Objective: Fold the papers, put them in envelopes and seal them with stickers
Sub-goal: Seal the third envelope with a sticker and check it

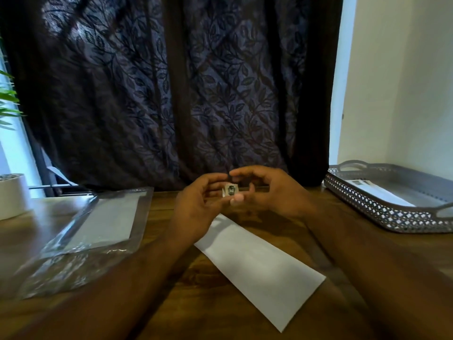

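Holding a small sticker [230, 190] between them, the left hand [196, 209] and right hand [267, 192] meet above the wooden table [171, 303], fingertips pinched on its edges. A white envelope [259, 268] lies flat just below the hands. A plastic sleeve of envelopes [98, 224] rests at left; a perforated tray [392, 212] holding an envelope sits at right.

place: home room | cues: leaf-patterned curtain [171, 94], wooden table [171, 303], potted plant [7, 104]
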